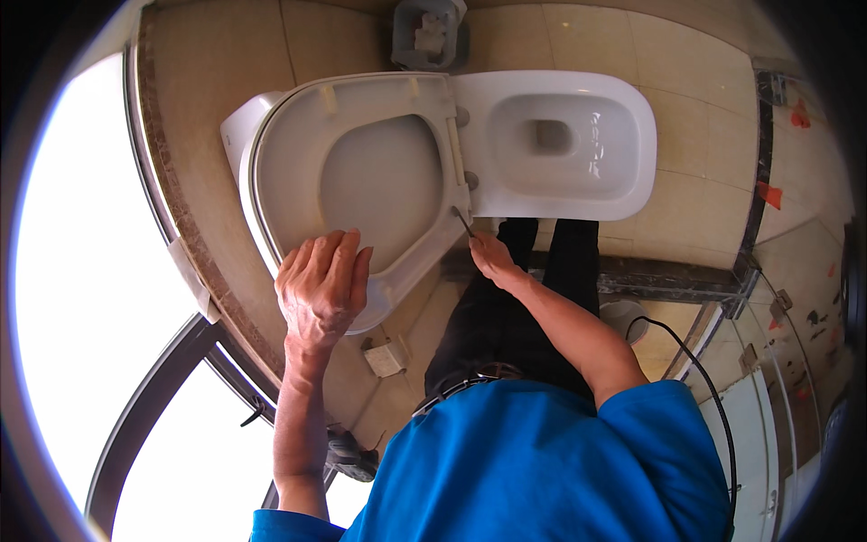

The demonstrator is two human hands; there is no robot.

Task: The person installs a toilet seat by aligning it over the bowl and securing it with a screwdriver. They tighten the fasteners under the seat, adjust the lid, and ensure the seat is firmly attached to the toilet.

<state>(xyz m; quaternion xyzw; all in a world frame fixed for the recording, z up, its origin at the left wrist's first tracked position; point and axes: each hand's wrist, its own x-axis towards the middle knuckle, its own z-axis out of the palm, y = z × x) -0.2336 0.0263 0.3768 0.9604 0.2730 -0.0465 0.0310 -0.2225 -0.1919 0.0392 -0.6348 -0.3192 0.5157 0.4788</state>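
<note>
My left hand [324,288] is over the near edge of a raised white toilet seat [291,156], back of the hand up and fingers bent. Whether it grips the seat or only rests there is hidden. Between the fingers of my right hand [493,259] is a thin metal tool [464,222], its tip at the seat's corner near the hinge [457,152]. The toilet lid [383,183] shows through the seat's opening. To the right lies the open white toilet bowl [643,142], with a dark drain hole [552,137].
A lined waste bin [399,44] stands beyond the toilet. The white cistern [237,129] is behind the lid. A small white box-like fixture [386,359] is below the seat. A black cable [718,393] curves past my right side, near a bucket [622,315]. Bright windows [81,223] line the left.
</note>
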